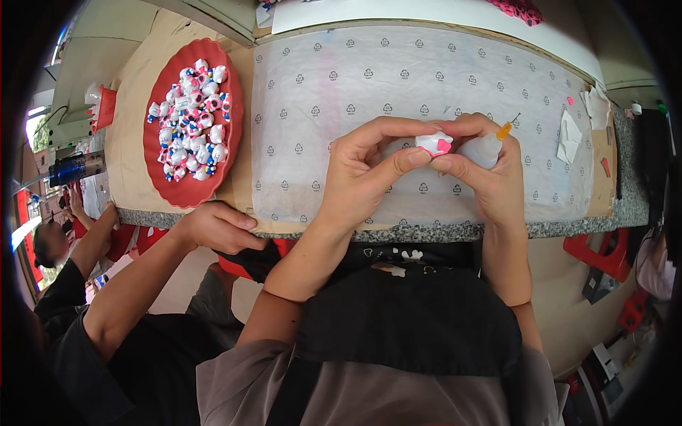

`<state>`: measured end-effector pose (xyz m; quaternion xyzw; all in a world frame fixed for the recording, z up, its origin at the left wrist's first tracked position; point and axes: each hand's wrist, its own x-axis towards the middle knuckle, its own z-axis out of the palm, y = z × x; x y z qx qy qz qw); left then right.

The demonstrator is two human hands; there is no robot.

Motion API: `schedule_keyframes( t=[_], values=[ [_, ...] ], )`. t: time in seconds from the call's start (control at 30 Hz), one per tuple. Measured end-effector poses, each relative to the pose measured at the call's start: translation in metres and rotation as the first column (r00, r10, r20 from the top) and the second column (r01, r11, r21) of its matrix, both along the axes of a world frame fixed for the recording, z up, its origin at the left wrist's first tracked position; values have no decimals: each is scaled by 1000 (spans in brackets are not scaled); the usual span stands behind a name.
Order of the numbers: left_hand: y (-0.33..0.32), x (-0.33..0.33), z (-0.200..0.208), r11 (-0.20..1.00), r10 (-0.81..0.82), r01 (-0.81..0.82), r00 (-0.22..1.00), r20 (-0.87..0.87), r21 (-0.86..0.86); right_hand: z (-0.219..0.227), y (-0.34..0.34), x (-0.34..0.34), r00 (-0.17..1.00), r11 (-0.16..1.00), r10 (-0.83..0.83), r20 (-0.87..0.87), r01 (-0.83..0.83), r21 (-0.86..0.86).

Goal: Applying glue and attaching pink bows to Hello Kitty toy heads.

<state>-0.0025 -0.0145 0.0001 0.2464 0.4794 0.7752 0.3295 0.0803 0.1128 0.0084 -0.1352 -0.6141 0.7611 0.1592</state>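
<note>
A small white-and-pink figurine piece [435, 144] is pinched between the fingertips of both my hands, above the covered worktop. My left hand [366, 163] is closed on its left side with thumb and fingers. From the other side, my right hand [490, 174] grips the same piece by thumb and fingertips. A translucent squeeze bottle [482, 150] with an orange nozzle is also tucked in my right hand, its tip pointing up and to the right. My fingers hide part of the figurine and part of the bottle.
White patterned sheeting [320, 142] covers the worktop. To the left, a scalloped red tray [234, 153] holds many small white, pink and blue figurines. Another person's hand [224, 227] rests by the front edge near it. Crumpled white paper [568, 138] lies at right.
</note>
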Motion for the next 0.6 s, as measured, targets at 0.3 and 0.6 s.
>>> schedule_keyframes(
  t=[0.3,0.6],
  values=[
    [2,6,0,992,75,-89,986,-148,-92,-1,3,2,1000,998,-11,-20,12,58],
    [3,2,2,992,89,-93,995,-53,-80,2,0,-8,999,1000,-3,45,4,-11]
  ],
)
